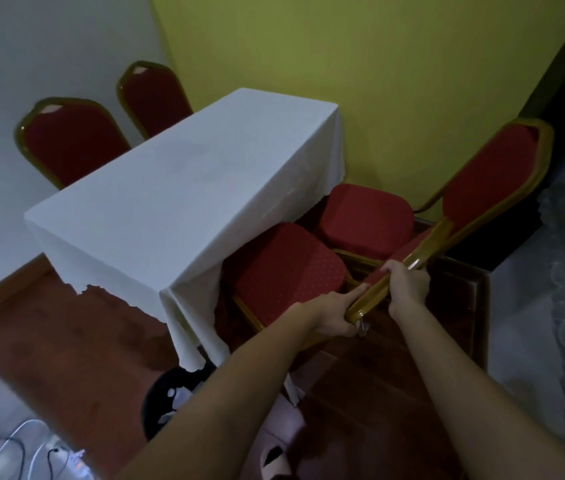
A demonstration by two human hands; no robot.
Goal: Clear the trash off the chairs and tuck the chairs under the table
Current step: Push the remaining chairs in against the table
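Two bare hands grip the gold-framed backrest point(409, 261) of the near red chair point(284, 271), which stands at the right long side of the table point(170, 188), its dotted seat partly under the hanging white tablecloth point(191, 299). The left hand point(334, 313) is wrapped around the lower corner of the frame, fingers curled beneath and the thumb lying along the seat-side edge. The right hand point(407, 285) is clamped over the rail a little farther up, fingers folded over the top. A small pale scrap point(363, 326) hangs below the left hand; what it is cannot be made out.

Just beside it, a second red chair point(367, 220) sits with its seat near the table's edge and its tall backrest toward the dark right wall. Two more red chairs point(73, 140) stand along the table's far side, their seats hidden by the tabletop. A black bin point(160, 407) holding pale scraps sits on the floor near the table's front corner. Cables point(7, 445) trail across the lower left. No writing or labels can be read anywhere.
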